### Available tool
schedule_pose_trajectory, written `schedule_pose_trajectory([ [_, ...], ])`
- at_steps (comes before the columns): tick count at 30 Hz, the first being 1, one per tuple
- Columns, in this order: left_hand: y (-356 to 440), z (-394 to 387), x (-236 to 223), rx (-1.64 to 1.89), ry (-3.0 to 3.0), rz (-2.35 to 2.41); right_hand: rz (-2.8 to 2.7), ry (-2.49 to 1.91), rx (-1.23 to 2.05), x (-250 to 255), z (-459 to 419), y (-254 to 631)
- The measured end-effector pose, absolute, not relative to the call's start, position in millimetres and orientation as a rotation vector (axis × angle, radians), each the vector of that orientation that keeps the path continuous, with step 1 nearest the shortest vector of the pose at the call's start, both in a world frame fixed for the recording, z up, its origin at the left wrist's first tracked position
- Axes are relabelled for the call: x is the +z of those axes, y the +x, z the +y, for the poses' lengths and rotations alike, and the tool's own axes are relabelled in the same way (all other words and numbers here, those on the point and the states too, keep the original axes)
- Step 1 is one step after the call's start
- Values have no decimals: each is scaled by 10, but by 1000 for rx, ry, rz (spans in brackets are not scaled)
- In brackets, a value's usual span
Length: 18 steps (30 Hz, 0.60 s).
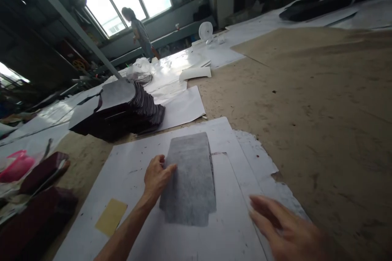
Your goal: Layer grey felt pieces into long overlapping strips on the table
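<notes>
A small stack of grey cut pieces, apparently leather or fabric with the dull side up, lies on white paper sheets. My left hand is at the stack's left edge, its thumb on the top piece and its other fingers curled along the side. Off to the right, my right hand is slightly blurred above the paper's edge. It is apart from the stack, thumb and fingers separated with nothing visible between them. Left of my left forearm lies a yellow square card.
A tall stack of dark cut pieces stands beyond the paper. Dark red bundles and a pink plastic container sit at left. Farther off are a plastic bag, a white fan and a person by the window.
</notes>
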State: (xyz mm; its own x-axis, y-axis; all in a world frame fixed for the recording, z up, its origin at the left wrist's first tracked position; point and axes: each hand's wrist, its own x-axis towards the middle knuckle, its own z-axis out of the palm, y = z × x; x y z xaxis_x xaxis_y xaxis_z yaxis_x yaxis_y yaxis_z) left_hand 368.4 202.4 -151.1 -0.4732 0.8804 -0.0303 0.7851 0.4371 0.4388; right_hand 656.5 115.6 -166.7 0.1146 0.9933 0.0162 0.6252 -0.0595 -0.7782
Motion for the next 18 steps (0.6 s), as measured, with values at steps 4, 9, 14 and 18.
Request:
schedule_pose_trajectory([
  [4, 3700, 2114, -1511, 433, 1391, 2434, -1675, -1959, 884, -1366, 1906, 5829],
  [9, 3684, 2169, -1462, 408, 1258, 2442, -1699, -2155, 707, -1284, 2225, 5356],
  [14, 3646, 2221, -1497, 438, 1170, 2392, -1652, -2326, 706, -1232, 2293, 5303],
  [18, 3651, 2220, -1508, 449, 1149, 2348, -1686, -2338, 724, -1227, 2341, 5318],
])
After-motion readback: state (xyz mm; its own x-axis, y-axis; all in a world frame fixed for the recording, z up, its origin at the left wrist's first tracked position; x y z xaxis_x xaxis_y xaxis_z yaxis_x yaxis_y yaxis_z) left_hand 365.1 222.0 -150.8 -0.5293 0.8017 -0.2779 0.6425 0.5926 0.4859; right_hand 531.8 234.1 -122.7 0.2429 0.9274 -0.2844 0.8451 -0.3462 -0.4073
